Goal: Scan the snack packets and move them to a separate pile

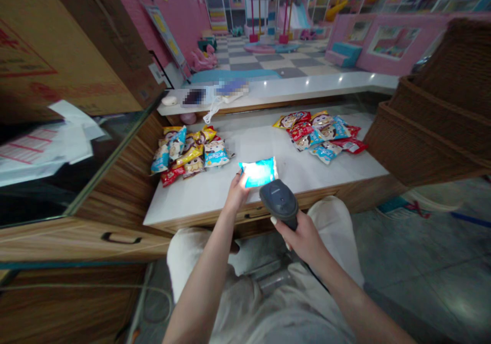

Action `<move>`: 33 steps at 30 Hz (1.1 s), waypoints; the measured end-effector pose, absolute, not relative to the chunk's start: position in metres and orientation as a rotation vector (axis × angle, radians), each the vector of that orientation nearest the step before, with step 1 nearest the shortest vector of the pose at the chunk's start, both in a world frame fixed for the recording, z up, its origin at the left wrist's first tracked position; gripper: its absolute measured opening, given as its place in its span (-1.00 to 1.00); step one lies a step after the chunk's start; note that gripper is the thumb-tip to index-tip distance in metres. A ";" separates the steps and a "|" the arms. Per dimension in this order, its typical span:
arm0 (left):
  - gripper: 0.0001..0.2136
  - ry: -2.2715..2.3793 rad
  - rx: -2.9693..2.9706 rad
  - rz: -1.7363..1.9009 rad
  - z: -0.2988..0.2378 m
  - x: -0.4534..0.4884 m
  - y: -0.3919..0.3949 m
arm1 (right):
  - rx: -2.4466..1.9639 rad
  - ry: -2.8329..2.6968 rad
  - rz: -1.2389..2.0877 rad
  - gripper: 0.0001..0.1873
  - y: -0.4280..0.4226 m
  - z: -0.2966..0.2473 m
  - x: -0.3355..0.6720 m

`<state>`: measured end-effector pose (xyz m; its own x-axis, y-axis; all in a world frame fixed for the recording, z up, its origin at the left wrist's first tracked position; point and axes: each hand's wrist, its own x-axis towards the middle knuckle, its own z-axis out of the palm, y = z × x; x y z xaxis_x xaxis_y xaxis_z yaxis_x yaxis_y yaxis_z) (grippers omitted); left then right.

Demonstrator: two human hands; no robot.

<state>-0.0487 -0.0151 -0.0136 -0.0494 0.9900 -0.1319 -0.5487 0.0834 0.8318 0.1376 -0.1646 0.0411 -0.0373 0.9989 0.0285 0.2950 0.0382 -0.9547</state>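
My left hand (237, 193) is closed on the near left edge of a blue snack packet (261, 172), holding it just above the white counter (215, 185). The packet glows bright under the scanner's light. My right hand (301, 236) grips the handle of a dark handheld barcode scanner (279, 199), whose head points at the packet from just below it. Both forearms reach forward over my lap.
A pile of several colourful snack packets (190, 152) lies on the counter's left, another pile (320, 132) at the right. Stacked wicker baskets (437, 114) stand to the right. Cardboard boxes (57, 42) and papers sit on a glass cabinet at the left. A drawer handle (120, 238) shows below.
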 end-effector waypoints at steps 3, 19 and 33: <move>-0.53 0.873 0.646 1.404 -0.011 -0.048 -0.016 | -1.382 -1.471 1.057 -0.81 -0.165 0.041 0.138; -0.50 1.026 0.709 1.420 -0.023 -0.053 -0.013 | -1.368 -1.438 1.068 -0.81 -0.169 0.044 0.135; -0.59 0.964 0.740 1.427 -0.005 -0.047 -0.021 | -1.363 -1.428 1.080 -0.81 -0.170 0.043 0.136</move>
<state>-0.0472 -0.0212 -0.0048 -0.0961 0.9903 -0.1003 -0.4626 0.0448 0.8854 0.1356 -0.1696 0.0427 -0.0312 0.9993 0.0204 0.2523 0.0276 -0.9673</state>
